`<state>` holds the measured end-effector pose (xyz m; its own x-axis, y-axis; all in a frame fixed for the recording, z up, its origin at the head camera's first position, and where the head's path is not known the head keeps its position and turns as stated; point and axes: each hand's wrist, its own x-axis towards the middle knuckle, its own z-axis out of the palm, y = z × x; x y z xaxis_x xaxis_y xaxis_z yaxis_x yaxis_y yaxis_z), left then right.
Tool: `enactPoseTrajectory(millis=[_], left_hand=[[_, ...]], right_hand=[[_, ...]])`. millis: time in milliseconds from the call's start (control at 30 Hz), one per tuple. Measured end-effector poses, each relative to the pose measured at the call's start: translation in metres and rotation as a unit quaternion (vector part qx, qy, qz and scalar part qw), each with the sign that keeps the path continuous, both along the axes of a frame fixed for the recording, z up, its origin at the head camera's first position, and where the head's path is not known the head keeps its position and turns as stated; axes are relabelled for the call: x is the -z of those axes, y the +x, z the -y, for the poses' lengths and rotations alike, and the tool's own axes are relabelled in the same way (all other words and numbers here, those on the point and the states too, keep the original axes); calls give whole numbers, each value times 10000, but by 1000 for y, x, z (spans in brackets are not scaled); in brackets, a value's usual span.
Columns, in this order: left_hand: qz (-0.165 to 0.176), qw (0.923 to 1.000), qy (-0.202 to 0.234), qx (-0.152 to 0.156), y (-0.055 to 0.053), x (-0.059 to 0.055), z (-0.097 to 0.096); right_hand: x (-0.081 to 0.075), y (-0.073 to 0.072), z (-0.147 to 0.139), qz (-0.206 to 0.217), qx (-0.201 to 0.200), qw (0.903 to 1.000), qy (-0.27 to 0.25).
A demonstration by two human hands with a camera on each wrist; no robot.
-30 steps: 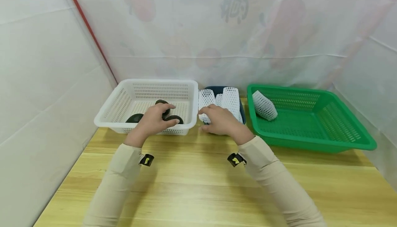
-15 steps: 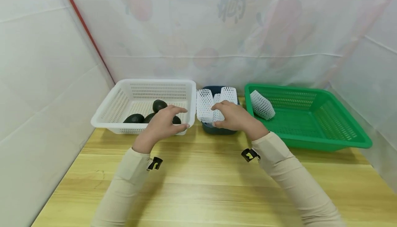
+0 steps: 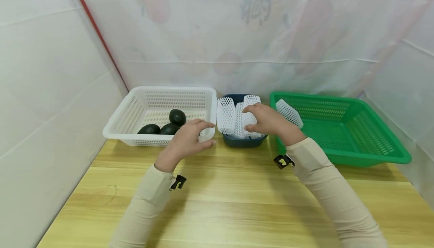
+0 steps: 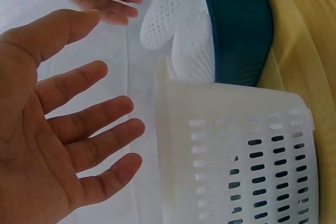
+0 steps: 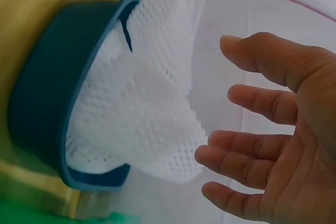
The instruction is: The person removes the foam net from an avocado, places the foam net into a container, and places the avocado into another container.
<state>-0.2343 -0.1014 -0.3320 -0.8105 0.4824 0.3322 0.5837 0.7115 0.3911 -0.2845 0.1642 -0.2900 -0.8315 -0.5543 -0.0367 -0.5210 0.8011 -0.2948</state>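
Observation:
My left hand (image 3: 188, 139) hovers over the front right rim of the white basket (image 3: 118, 137), fingers spread and holding nothing. Several dark avocados lie in that basket; one avocado (image 3: 177, 116) sits behind two others, and the hand hides part of the group. My right hand (image 3: 269, 120) is above the right side of a dark blue tub (image 3: 241, 142), its fingers loosely bent with nothing between them. White foam net sleeves (image 3: 226, 115) fill the tub and stick out over its rim. In the right wrist view the fingertips are near the foam sleeves (image 5: 152, 114).
A green basket (image 3: 342, 157) stands at the right with one white net-wrapped piece (image 3: 289, 113) in its left end, partly behind my right hand. All containers stand on a wooden table (image 3: 217, 203) against a white sheet (image 3: 203, 33) at the back.
Both hands have moved to the right. The left has drawn away from over the avocados toward the basket's front right corner, uncovering them; the right has shifted from the tub's left side to its right.

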Motion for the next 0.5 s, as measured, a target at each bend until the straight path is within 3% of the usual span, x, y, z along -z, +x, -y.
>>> enactPoseTrajectory(millis=[300,500], left_hand=[[40,9998,-141,155,-1,4,-10],[-173,9989,-244,359,-1,7,-22]], right_hand=[[-7,-9,-12,-68,131,9998,145],[-12,-16,-21,-32,280,9995,151]])
